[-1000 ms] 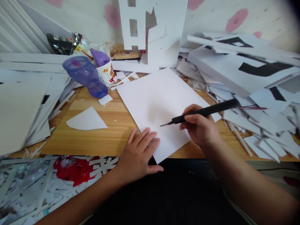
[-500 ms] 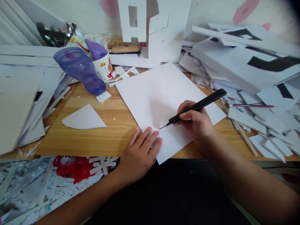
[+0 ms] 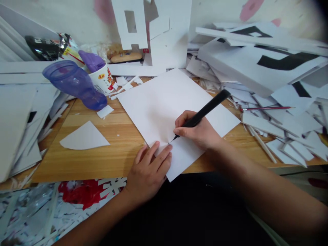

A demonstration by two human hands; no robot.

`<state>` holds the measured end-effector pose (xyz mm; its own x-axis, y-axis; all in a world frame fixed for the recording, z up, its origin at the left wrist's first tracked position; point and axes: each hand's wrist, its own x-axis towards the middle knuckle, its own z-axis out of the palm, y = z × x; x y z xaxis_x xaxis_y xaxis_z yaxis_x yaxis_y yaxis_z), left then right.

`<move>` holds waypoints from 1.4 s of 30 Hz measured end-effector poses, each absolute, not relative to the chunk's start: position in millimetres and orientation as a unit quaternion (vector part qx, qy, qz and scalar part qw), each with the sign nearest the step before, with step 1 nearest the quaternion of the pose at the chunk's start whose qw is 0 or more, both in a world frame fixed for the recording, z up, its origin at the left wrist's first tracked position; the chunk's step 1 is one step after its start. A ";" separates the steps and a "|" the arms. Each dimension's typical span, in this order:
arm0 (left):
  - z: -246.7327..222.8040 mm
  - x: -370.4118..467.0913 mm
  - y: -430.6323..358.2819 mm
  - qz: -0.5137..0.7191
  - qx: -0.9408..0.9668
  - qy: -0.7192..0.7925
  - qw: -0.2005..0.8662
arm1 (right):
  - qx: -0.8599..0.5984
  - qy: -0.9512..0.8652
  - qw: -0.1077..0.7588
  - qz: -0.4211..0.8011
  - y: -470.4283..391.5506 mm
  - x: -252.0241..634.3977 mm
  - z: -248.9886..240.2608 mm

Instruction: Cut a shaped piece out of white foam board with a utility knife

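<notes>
Pinching black tool (image 3: 205, 111), left hand (image 3: 148, 171) flat

Left hand (image 3: 148, 171) and right hand (image 3: 197, 131): both bare, with smooth backs and slender, tapering fingers (image 3: 162, 158); the nails are too small to tell in detail. Left forearm (image 3: 102, 215) and right forearm (image 3: 251, 181): the 2 are uncovered along their visible length. Black garment (image 3: 194, 218): plain, its folds and seams lost in shadow, with 1 small pale fleck (image 3: 208, 185) near its upper edge.
</notes>
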<state>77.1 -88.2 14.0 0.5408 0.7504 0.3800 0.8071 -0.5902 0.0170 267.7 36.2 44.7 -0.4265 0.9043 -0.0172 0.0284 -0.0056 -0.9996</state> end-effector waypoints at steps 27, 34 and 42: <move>14.9 78.8 -88.6 -0.170 -0.862 -0.473 0.064 | -0.434 -0.559 0.398 0.584 47.8 273.0 38.9; 15.7 79.1 -88.7 -0.168 -0.862 -0.474 0.061 | -0.428 -0.562 0.404 0.581 51.5 272.3 40.0; 14.7 79.5 -88.8 -0.178 -0.860 -0.474 0.062 | -0.423 -0.531 0.430 0.595 54.7 272.4 37.0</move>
<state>79.5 -88.8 14.7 0.4865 0.7942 0.3641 0.8380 -0.5421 0.0627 272.4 54.7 37.0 -0.2731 0.9608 -0.0473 -0.0627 -0.0668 -0.9958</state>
